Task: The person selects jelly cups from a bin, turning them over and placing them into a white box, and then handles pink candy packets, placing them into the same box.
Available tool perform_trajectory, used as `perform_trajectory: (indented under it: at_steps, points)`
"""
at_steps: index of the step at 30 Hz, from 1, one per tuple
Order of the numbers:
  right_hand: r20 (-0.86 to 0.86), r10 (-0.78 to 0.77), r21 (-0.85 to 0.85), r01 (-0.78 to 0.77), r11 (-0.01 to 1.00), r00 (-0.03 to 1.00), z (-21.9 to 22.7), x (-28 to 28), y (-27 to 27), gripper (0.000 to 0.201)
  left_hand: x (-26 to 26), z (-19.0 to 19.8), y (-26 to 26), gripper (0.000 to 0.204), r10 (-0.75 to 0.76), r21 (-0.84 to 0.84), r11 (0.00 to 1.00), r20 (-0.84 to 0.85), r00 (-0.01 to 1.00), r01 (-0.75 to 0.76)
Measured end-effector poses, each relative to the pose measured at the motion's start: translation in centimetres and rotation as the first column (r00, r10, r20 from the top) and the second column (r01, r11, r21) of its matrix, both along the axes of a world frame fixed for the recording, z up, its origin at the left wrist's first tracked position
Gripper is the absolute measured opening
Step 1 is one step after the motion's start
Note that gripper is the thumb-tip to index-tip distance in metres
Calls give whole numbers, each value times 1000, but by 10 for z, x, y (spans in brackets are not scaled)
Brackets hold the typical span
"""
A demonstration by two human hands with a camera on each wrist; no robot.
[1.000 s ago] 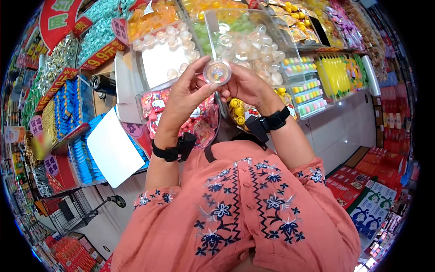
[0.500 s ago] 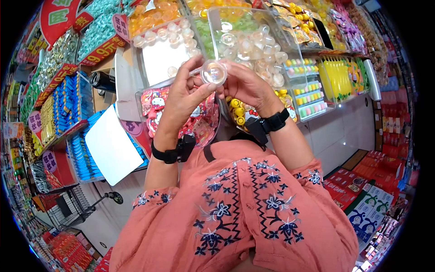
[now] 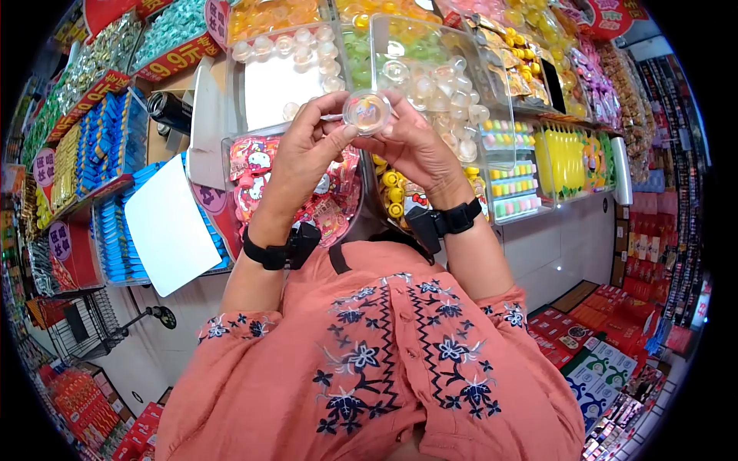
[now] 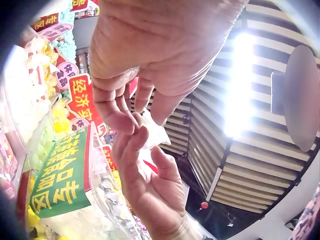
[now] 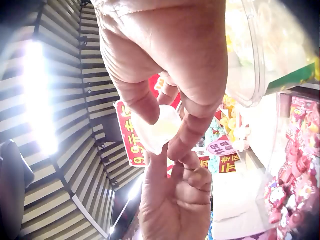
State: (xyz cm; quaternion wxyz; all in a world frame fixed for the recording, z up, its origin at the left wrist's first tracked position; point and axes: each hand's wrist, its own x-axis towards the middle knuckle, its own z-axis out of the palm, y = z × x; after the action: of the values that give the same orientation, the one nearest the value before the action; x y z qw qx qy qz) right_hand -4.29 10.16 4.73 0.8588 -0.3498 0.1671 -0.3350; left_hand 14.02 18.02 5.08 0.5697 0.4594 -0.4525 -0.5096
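Note:
In the head view a small round clear cup [image 3: 367, 113] with a colourful print is held up between both hands, over the display. The left hand [image 3: 311, 154] pinches its left side with the thumb in front. From the right, the right hand [image 3: 421, 150] grips the other edge with thumb and fingers. The left wrist view has the pale cup [image 4: 156, 131] partly hidden behind the fingertips of both hands. Seen from the right wrist, the translucent cup [image 5: 159, 131] sits between the right thumb and fingers, with the left hand [image 5: 176, 210] below touching it.
Behind the hands stand clear bins of similar cups [image 3: 453, 100]. Pink packets [image 3: 252, 173] lie in a round tub below the left hand, yellow-topped packets [image 3: 393, 192] below the right. A white board [image 3: 173, 227] lies at left, near a black bottle [image 3: 169, 110]. A cart [image 3: 77, 326] stands lower left.
The cup has turned in the fingers, so its colourful print shows again. The right thumb has moved up onto its edge. The head view has shifted, moving the shelves slightly.

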Motion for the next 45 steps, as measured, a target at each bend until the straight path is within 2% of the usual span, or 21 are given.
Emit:
perform_trajectory:
  at_steps: [14, 29, 38, 45]
  points:
    - [-13, -9, -1, 9, 1000, 1000, -7, 4, -3, 52, 2, -1, -5, 47, 5, 21, 1000, 41, 999, -6]
    - [-68, -41, 22, 42, 999, 997, -15, 4, -11, 50, 3, -13, -19, 50, -1, -86, 996, 220, 975, 20]
    - [-58, -57, 35, 59, 998, 997, -23, 5, -13, 47, 1, -10, -21, 52, -21, 80, 997, 97, 995, 13]
    - [-96, -58, 37, 61, 997, 994, -24, 8, -15, 45, 4, -20, -24, 54, -40, 56, 998, 45, 998, 38]
